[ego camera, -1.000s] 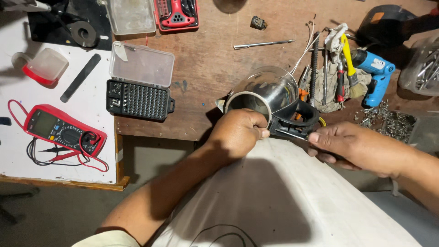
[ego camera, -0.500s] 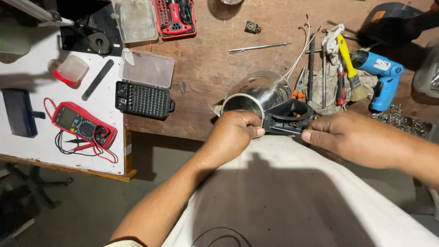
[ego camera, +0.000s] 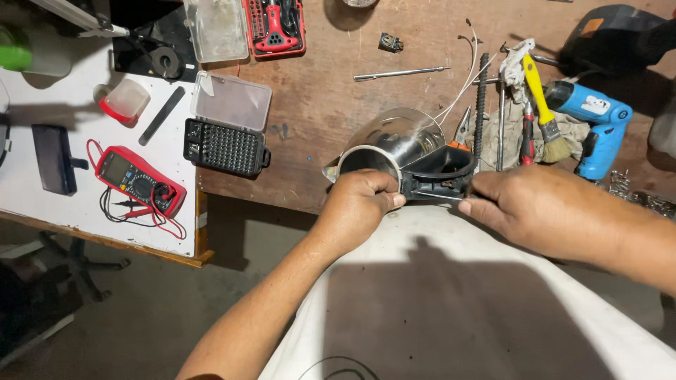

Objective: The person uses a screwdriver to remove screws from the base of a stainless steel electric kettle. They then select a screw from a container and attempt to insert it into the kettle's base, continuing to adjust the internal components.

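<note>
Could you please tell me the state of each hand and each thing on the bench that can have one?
Left hand: grips the kettle rim.
Right hand: pinches the kettle's black handle.
Steel kettle: on its side, mouth toward the person.
Bit case: lid open.
Multimeter: leads coiled beside it.

Bright overhead light; sharp focus; head shadow on the white cloth [ego camera: 451, 295] at lower centre; glare on the shiny steel kettle [ego camera: 394, 141]; corners dim.
</note>
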